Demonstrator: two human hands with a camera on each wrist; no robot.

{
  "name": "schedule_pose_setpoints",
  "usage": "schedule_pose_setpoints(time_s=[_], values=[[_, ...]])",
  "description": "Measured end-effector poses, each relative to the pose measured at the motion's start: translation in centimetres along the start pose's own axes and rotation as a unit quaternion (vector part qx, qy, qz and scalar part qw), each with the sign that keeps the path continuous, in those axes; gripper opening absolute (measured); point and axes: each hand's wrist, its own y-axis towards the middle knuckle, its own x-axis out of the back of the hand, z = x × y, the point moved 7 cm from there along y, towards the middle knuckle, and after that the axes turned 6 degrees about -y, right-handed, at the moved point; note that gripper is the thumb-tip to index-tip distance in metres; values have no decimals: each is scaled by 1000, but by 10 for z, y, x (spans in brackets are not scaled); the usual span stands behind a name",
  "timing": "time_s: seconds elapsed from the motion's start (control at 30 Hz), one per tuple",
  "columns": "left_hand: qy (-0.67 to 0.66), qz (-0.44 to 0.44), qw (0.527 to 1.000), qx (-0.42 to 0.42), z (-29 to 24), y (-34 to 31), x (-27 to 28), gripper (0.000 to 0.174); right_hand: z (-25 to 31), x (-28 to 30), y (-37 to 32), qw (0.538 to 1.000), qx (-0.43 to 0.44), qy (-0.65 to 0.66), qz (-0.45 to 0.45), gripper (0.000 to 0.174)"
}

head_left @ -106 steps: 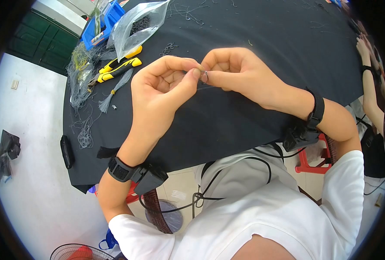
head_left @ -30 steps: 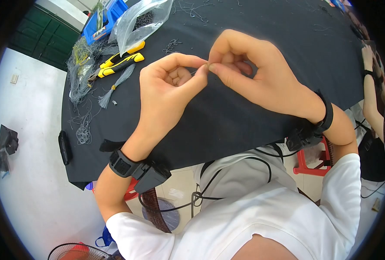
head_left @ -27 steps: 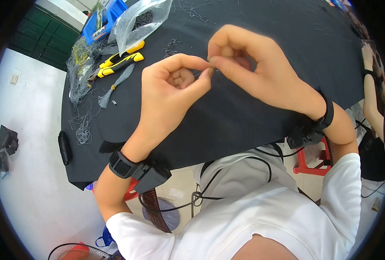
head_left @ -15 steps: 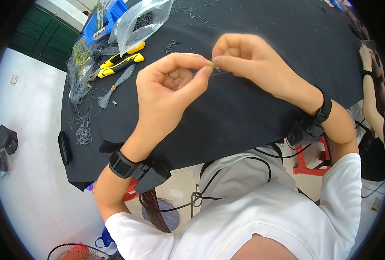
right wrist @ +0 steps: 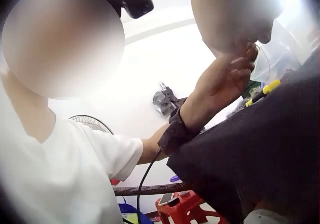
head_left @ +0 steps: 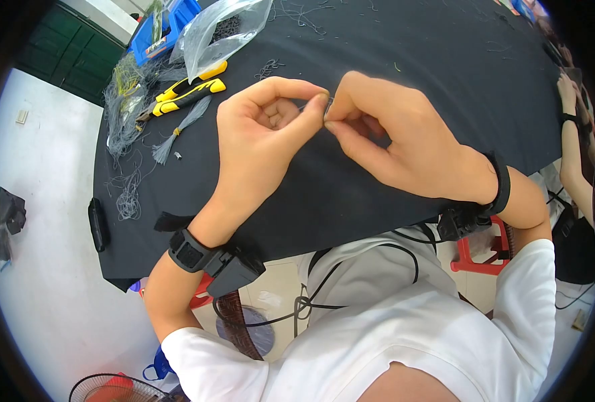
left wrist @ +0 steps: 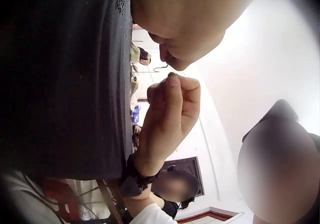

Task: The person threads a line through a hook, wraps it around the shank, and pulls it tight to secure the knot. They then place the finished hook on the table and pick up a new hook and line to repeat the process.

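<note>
In the head view my left hand (head_left: 254, 144) pinches a tiny item between thumb and index fingertip, over the table's middle. The left wrist view shows it as a small dark fish hook (left wrist: 161, 69) jutting from those fingertips. Close against it, my right hand (head_left: 411, 137) pinches a thin line, thumb and index tips together, other fingers curled behind. A fine strand of line (right wrist: 268, 59) bows out beside the left fingers in the right wrist view. The fingertips hide most of the hook and line.
Yellow-and-black pliers (head_left: 189, 98), a tied line bundle (head_left: 180, 130) and tangled grey line (head_left: 124, 110) lie left on the black-covered table (head_left: 351, 194). Behind them are a clear bag (head_left: 207, 43) of small dark pieces and a blue bin (head_left: 151, 47). Another person's arm (head_left: 569, 134) is at right.
My right hand has swung repeatedly about the left fingertips; since half a second ago it has turned and dropped slightly, its pinch now lower. The left hand stays nearly in place, still pinching.
</note>
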Motion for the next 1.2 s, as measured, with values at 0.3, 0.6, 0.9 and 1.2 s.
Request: schedule_pose_setpoints(time_s=[0.3,0.6,0.9,1.2], values=[[-21,62,997,42,1,-3,-13,8,-24,13,7,997,-55,38,-36,8],[-44,43,998,21,1,-1,-5,12,-62,-20,-4,926,-242,278,85,10],[-71,-43,996,33,3,1,3,14,-48,-41,-18,838,-350,395,137,10],[8,40,998,41,10,2,-2,11,-13,2,1,994,-81,70,17,5]])
